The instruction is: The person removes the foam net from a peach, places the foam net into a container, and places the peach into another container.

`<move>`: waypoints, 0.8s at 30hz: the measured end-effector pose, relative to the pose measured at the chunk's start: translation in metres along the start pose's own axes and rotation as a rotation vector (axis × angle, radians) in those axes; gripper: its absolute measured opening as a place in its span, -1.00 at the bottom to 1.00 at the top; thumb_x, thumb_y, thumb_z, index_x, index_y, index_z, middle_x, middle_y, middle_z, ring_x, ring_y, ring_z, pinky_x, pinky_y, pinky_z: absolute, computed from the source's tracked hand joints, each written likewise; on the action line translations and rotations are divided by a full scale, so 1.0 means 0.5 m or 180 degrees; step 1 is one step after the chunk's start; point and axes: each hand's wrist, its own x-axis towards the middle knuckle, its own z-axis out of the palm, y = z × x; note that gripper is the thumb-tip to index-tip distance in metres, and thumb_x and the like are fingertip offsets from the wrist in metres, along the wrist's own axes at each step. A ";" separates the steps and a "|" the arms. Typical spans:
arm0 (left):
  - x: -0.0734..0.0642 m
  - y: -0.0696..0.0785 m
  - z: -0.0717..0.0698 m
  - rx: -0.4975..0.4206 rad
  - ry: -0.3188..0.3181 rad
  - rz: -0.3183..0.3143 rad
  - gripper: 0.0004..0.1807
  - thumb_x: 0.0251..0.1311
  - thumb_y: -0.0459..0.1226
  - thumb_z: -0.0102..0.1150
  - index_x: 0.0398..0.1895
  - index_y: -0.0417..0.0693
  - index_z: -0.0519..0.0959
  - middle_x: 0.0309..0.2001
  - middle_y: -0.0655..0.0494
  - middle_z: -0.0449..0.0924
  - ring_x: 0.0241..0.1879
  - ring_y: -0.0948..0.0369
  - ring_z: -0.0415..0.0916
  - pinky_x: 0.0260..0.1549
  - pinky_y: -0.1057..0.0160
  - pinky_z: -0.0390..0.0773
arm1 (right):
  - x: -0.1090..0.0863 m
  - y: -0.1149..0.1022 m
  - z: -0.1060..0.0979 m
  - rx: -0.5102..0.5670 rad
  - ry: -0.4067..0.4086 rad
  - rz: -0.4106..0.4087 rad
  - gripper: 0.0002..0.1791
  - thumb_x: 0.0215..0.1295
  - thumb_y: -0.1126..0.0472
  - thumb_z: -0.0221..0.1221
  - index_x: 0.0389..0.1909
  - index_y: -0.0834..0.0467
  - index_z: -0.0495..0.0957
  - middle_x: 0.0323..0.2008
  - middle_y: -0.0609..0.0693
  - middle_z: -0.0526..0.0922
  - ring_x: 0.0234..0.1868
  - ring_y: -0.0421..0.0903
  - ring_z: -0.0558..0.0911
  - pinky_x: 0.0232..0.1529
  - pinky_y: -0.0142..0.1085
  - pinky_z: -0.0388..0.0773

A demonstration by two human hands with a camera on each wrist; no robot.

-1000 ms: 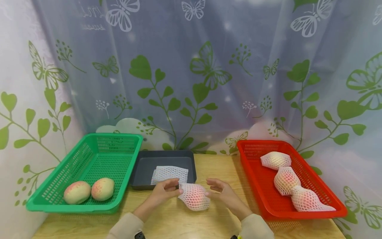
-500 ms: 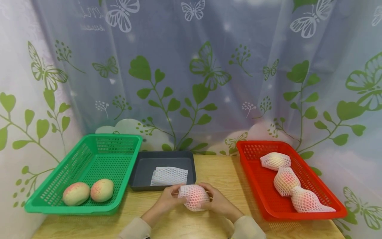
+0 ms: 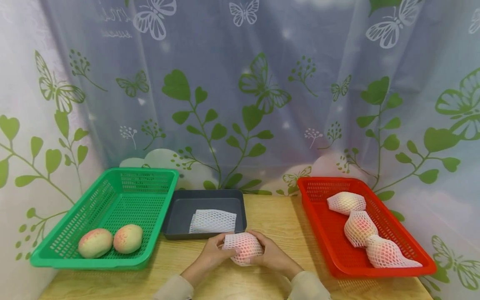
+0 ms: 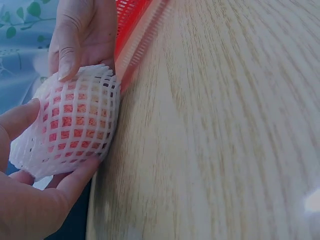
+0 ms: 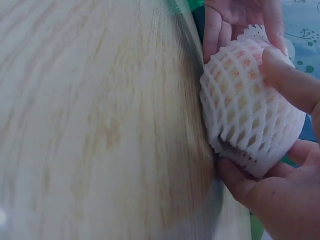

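A peach in a white foam net sleeve (image 3: 245,246) is held between both hands over the wooden table, in front of the dark tray. My left hand (image 3: 214,252) grips its left end, thumb on the near side and fingers around the back. At the other end my right hand (image 3: 273,255) has its thumb and fingers curled round the net. In the left wrist view the pink skin of the netted peach (image 4: 77,120) shows through the mesh. The right wrist view shows the open end of the foam net (image 5: 242,155) near the right hand's fingers.
A green basket (image 3: 90,261) at left holds two bare peaches (image 3: 128,239). The dark grey tray (image 3: 180,204) at the middle back carries flat foam nets (image 3: 213,221). In the red basket (image 3: 326,233) at right lie three netted peaches (image 3: 360,228). A patterned curtain (image 3: 240,125) hangs behind.
Both hands have come in from beside the netted peach and now grip it at its two ends. Its tail toward the left hand looks shorter. The baskets and tray stay put.
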 end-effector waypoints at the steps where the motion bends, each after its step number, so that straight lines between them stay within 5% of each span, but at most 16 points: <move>1: 0.000 -0.001 0.001 -0.0012 0.0007 -0.0018 -0.35 -0.01 -0.48 0.33 0.20 -0.51 0.34 -0.04 -0.18 0.58 -0.09 0.12 0.55 -0.19 0.29 0.60 | 0.001 0.001 0.001 0.0002 0.0019 -0.0007 -0.08 0.05 0.32 0.38 0.42 0.28 0.13 0.35 0.26 0.26 0.23 0.09 0.37 0.22 -0.09 0.33; 17: -0.011 0.031 0.005 -0.0371 0.0206 0.0017 -0.36 0.03 -0.38 0.37 0.22 -0.39 0.39 0.11 -0.23 0.48 -0.08 0.13 0.56 -0.19 0.30 0.61 | -0.004 -0.009 -0.001 0.0267 0.0420 -0.0155 -0.13 0.00 0.28 0.39 0.37 0.18 0.23 0.25 0.18 0.38 0.15 0.04 0.42 0.04 -0.25 0.48; 24: -0.013 0.045 0.009 -0.0559 0.0171 0.0138 -0.38 0.04 -0.41 0.36 0.21 -0.37 0.41 0.06 -0.15 0.53 -0.12 0.18 0.55 -0.16 0.32 0.59 | -0.012 -0.016 -0.003 0.0716 0.0265 -0.0353 -0.23 0.15 0.28 0.33 0.36 0.08 0.21 0.23 0.15 0.34 0.12 0.01 0.45 0.05 -0.24 0.52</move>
